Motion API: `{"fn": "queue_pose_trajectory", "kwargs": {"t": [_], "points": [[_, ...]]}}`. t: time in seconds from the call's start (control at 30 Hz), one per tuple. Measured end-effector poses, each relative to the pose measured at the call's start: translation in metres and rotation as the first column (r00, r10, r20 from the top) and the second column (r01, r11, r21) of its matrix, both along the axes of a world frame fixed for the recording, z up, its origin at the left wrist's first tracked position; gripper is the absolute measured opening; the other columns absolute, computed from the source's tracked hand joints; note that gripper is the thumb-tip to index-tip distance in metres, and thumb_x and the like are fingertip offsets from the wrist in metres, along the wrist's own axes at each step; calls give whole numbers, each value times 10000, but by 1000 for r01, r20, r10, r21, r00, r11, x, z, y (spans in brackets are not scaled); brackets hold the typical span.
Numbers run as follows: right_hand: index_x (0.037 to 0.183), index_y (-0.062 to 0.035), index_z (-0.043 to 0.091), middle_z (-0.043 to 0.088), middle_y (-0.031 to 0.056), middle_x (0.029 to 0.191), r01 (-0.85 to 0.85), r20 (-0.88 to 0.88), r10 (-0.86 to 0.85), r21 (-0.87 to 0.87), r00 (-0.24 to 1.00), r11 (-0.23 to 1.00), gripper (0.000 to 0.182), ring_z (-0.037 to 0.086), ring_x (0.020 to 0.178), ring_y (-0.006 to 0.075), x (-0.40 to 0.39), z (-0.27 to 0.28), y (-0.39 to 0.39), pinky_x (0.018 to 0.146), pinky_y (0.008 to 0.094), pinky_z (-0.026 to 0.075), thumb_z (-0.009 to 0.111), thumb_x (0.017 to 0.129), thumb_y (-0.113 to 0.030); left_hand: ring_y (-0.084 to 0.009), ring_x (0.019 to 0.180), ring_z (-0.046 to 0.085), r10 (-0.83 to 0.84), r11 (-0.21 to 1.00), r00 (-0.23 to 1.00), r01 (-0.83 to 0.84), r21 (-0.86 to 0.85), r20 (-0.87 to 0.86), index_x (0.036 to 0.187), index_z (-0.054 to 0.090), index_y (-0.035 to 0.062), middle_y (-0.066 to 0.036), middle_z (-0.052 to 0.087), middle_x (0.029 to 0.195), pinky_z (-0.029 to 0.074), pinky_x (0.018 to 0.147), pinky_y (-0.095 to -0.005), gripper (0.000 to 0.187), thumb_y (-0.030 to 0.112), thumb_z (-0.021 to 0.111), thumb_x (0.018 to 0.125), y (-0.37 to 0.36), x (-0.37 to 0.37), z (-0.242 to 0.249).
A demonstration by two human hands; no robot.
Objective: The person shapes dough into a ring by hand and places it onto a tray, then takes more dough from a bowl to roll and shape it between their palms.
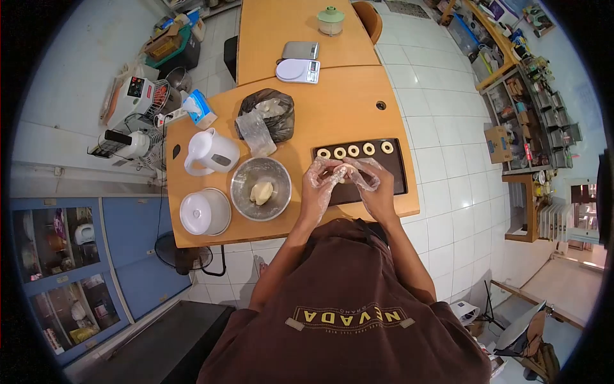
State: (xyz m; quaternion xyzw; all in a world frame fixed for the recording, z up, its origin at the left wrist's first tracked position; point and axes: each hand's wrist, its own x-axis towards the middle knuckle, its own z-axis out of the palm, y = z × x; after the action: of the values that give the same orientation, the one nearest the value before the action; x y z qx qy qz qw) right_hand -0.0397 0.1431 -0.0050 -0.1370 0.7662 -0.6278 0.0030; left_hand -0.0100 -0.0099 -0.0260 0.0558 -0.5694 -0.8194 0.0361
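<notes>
My left hand (318,181) and my right hand (375,182), both in clear plastic gloves dusted with white, meet over the near part of a dark baking tray (398,169). Their fingers close together around a small pale piece of dough (343,180), mostly hidden by the fingers. Along the tray's far side lies a row of several dough rings (369,149). To the left of my left hand stands a steel mixing bowl (281,201) with a lump of pale dough (261,192) in it.
Left of the bowl are a white electric kettle (220,152) and a white lidded container (203,212). Behind it sits a black plastic bag (281,128). A white kitchen scale (295,70) and a green-lidded jar (330,22) stand farther back on the wooden table (339,109).
</notes>
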Motion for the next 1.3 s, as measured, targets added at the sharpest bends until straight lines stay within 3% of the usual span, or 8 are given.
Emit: {"fn": "queue_pose_trajectory", "kwargs": {"t": [0.2,0.37,0.57,0.9,1.0,1.1,1.2,1.3], "points": [[1193,-29,757,741,162,1033,4,-14,-4,20,1000,1000,284,705,921,275,-1,-4,0,840,355,542,739,912,-60,-137,947,665,52,998,997,-49,-50,59,1121,636,-33,-83,697,1037,538,910,-302,132,34,651,1008,1,-1,-1],[1163,-21,763,740,151,1023,1,-40,0,6,999,1000,243,701,922,245,-3,-6,2,834,345,542,745,927,-78,-129,900,660,-48,997,989,40,60,142,1112,668,-31,-66,720,999,528,887,-289,139,65,657,1012,-8,-3,7],[1095,22,772,743,117,1043,-3,136,19,-120,991,993,182,682,951,167,-4,-13,6,849,306,535,742,953,-89,-128,897,662,-66,998,993,68,-18,95,1100,687,-30,-82,744,1016,527,873,-289,150,88,666,1011,-9,-4,3],[1130,51,740,706,85,1053,-17,337,136,-334,932,943,230,682,968,154,-5,-10,8,865,307,548,742,970,-115,-131,1037,660,-227,966,965,240,-97,130,1141,668,15,-54,725,1084,510,942,-297,152,101,662,1016,-20,-7,1],[1177,44,722,711,77,1067,-28,301,126,-311,945,950,276,680,953,141,-4,-7,7,861,299,549,757,962,-124,-147,1083,655,-197,978,975,203,-47,100,1157,650,19,-48,699,1115,521,958,-312,157,96,654,1020,-20,-6,-3],[1208,38,707,724,75,1081,-43,256,120,-287,959,957,304,672,945,130,-4,-14,6,860,292,545,764,956,-122,-158,1119,650,-73,918,995,42,393,64,1175,630,15,-52,677,1159,533,982,-330,156,69,628,1028,-12,-3,-6],[1223,44,702,740,87,1088,-10,263,95,-307,960,952,315,659,951,129,-3,-17,6,861,290,535,758,957,-117,-161,1133,646,-76,887,990,12,461,121,1250,610,18,-57,660,1228,538,1002,-339,218,34,600,1032,-11,-1,-6],[1234,40,714,749,110,1082,-15,181,51,-193,982,981,305,655,955,144,-1,-11,5,859,294,525,739,962,-96,-148,1099,653,-130,981,989,119,152,70,1277,634,6,-65,680,1225,537,973,-309,251,37,612,1029,-11,0,-3]]}}
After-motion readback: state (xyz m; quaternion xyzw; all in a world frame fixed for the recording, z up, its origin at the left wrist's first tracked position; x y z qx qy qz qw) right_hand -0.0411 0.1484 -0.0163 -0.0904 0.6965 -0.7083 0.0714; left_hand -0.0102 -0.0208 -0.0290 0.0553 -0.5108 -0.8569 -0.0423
